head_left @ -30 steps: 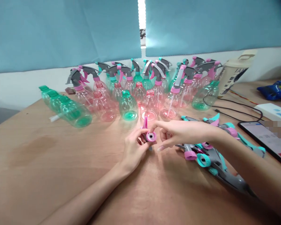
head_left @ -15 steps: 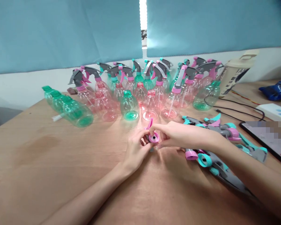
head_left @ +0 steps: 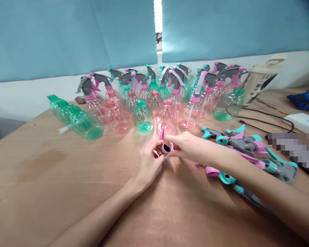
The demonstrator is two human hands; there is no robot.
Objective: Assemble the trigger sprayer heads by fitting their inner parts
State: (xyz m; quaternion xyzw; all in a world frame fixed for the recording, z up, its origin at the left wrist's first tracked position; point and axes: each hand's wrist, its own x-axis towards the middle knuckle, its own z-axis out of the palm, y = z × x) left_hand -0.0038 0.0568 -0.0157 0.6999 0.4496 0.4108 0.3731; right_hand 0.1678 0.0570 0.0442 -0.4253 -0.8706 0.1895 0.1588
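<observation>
Both my hands meet over the middle of the wooden table. My left hand is closed round a spray trigger head with a pink screw cap, its open end facing me. My right hand pinches the rim of that same cap with fingertips pressed together. Just behind stand open-necked pink bottles and a green one. A pile of loose trigger heads, grey with pink or teal parts, lies under my right forearm.
Several capped spray bottles stand in rows at the back. Green bottles lie on their sides at the left. A cream jug, black cables, a white power strip and a blue pouch sit at the right.
My right hand has closed in onto the pink cap and my hands have drifted slightly away from me. The view has shifted a little, the loose trigger heads appearing further right.
</observation>
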